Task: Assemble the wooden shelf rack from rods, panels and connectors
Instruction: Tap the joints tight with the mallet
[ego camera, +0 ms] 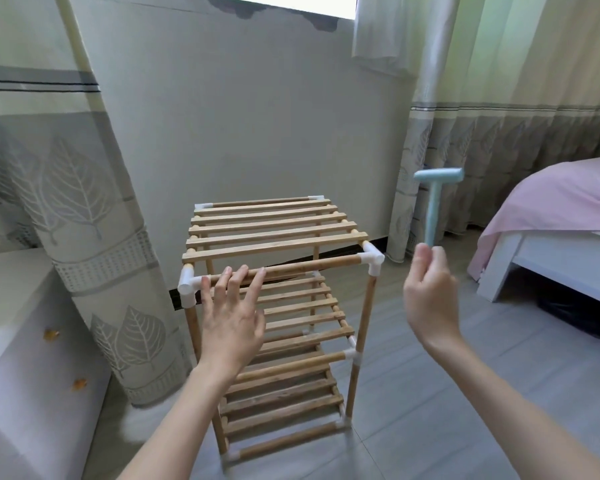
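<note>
The wooden shelf rack [278, 233] stands upright on the floor, with three slatted tiers joined by rods and white corner connectors [373, 259]. My left hand [231, 313] has its fingers straight, and the fingertips rest on the top front rod [312, 266] near its left end. My right hand [430, 296] is raised to the right of the rack and pinches the lower end of a light blue plastic mallet [435, 202], whose head points up. The mallet is clear of the rack.
A grey leaf-patterned curtain [84, 209] hangs close to the rack's left side. A white cabinet [25, 358] stands at the left. A bed with a pink sheet [555, 209] is at the right. Grey floor tiles [430, 427] lie between rack and bed.
</note>
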